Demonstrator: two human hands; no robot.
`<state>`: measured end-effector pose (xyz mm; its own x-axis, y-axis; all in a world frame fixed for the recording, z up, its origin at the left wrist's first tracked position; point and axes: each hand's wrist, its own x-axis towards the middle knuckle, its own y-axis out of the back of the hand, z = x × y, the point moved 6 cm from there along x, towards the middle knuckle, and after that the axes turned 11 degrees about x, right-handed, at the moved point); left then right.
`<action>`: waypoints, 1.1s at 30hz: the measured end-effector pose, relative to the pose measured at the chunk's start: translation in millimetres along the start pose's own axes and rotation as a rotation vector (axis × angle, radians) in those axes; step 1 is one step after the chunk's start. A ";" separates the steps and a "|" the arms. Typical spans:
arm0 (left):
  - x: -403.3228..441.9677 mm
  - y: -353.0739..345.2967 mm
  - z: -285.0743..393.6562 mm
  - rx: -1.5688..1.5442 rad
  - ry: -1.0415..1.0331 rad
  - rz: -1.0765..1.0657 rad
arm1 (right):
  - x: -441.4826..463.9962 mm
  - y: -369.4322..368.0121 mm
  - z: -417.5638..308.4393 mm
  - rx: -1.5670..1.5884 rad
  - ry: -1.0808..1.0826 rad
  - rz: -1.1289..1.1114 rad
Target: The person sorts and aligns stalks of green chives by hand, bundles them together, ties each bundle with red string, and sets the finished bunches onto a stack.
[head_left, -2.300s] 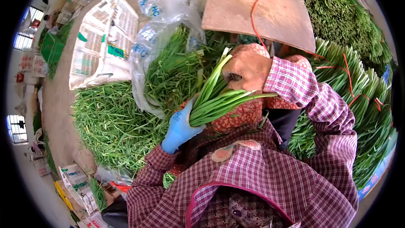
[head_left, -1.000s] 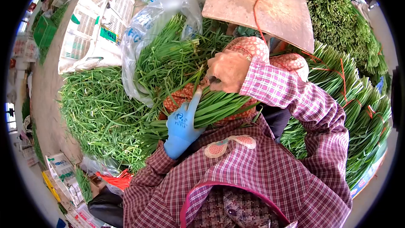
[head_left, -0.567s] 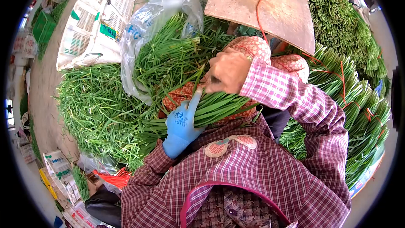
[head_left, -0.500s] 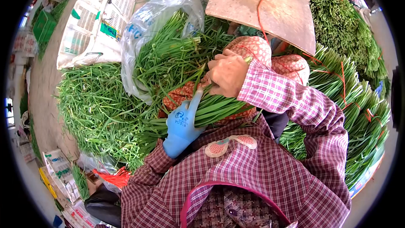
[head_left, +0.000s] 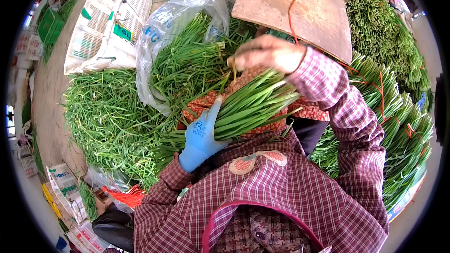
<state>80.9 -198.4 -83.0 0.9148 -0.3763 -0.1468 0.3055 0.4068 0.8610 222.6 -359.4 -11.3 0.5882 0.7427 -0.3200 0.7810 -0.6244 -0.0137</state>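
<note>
A bunch of long green stalks (head_left: pixel 255 107) lies across my lap, its pale ends toward the right. My left hand (head_left: pixel 202 136), in a blue glove, is wrapped round the bunch with the thumb on top. Bare and blurred by motion, my right hand (head_left: pixel 269 54) is raised above the bunch and apart from it. A thin yellowish scrap (head_left: pixel 233 71) hangs at its fingertips. Left of my hands are a heap of loose green leaves (head_left: pixel 112 122) and a clear plastic bag (head_left: pixel 145 72) with more stalks in it.
A wooden board (head_left: pixel 300 14) with a red tie (head_left: pixel 291 11) on it stands ahead of my knees. Tied green bundles (head_left: pixel 403 140) are stacked at the right. A white crate (head_left: pixel 101 28) stands at the upper left, and red ties (head_left: pixel 126 197) lie at the lower left.
My right hand has lifted off the bunch and moved up and to the right, with a scrap at its fingertips. The pale stalk ends have come into view. My left hand keeps its hold.
</note>
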 end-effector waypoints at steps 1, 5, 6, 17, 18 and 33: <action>1.3 -0.6 -1.9 0.002 -0.003 0.000 | -3.4 9.1 -11.7 0.158 0.112 0.086; 10.6 -7.9 -15.9 -0.210 -0.006 -0.061 | -23.0 71.9 -61.7 0.536 0.517 0.245; 13.5 -11.2 -22.6 -0.276 0.020 -0.131 | -25.8 88.5 -70.2 0.582 0.636 0.283; 11.3 40.9 -111.0 -1.181 0.343 -0.210 | -38.2 83.9 -4.3 0.222 0.384 0.535; 9.3 52.5 -110.4 -1.225 0.357 -0.190 | -34.6 77.4 7.1 -0.176 0.306 0.645; 30.7 79.4 -103.7 -1.570 0.114 -0.082 | 40.6 -5.7 -31.2 0.110 0.382 0.227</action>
<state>160.7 -91.3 -69.6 0.8748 -0.4070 -0.2628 0.2454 0.8401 -0.4838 248.6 -318.1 5.4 0.7933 0.6071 0.0457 0.6086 -0.7883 -0.0905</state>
